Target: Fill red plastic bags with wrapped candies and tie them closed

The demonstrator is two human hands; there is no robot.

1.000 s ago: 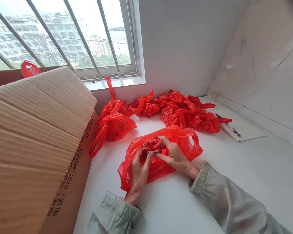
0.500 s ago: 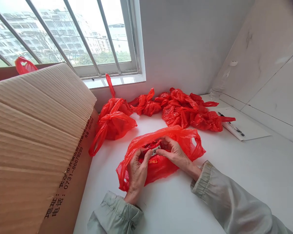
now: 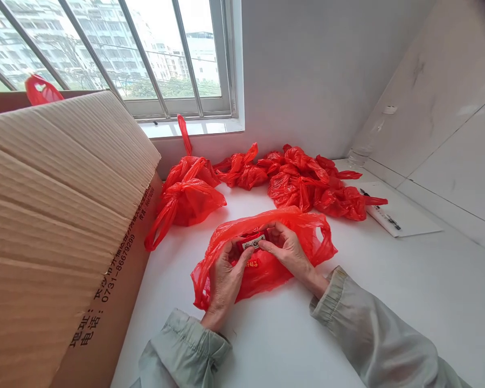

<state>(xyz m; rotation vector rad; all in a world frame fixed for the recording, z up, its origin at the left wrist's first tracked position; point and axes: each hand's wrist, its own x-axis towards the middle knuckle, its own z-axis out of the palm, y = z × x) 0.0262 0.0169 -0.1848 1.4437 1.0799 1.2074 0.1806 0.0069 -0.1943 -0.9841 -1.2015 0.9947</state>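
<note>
An untied red plastic bag [image 3: 267,283] lies spread on the white table, its mouth facing me. Inside its opening, a small red packet with a white label bearing dark characters [image 3: 253,243] is held between both hands. My left hand [image 3: 225,277] grips the packet's left side, thumb on the front, fingers partly hidden behind bag and packet. My right hand [image 3: 289,252] pinches the right side, its thumb at the label's lower edge. Yellow lettering [image 3: 251,263] shows just below the label; whether it is on the packet or on something under it I cannot tell.
Knotted red bags [image 3: 299,180] are piled along the wall, with others [image 3: 192,199] beside a large cardboard box [image 3: 64,215] at left. A clear bottle [image 3: 364,143], white papers [image 3: 408,213] and a pen [image 3: 388,215] are at the right. A barred window is behind.
The label is turned more squarely toward me and more of it shows between my thumbs. Both hands stay on the packet; the view has shifted slightly.
</note>
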